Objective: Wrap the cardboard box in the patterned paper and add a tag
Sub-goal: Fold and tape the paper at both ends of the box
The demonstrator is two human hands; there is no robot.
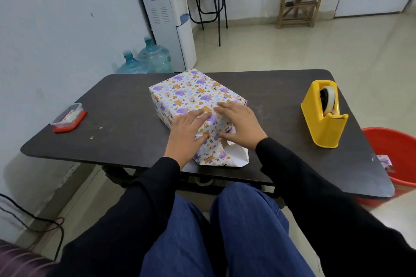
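The box, covered in white paper with purple and orange animal prints, lies in the middle of the dark table. Its near end is open, and a loose paper flap spreads on the table toward me. My left hand lies flat on the near left corner of the box, fingers straight, pressing the paper down. My right hand presses with straight fingers on the top near edge, its thumb against the near end face. No tag is visible.
A yellow tape dispenser stands at the table's right. A small clear container with a red lid sits at the left edge. A red bucket with paper scraps stands on the floor at the right. Water bottles and a dispenser are behind.
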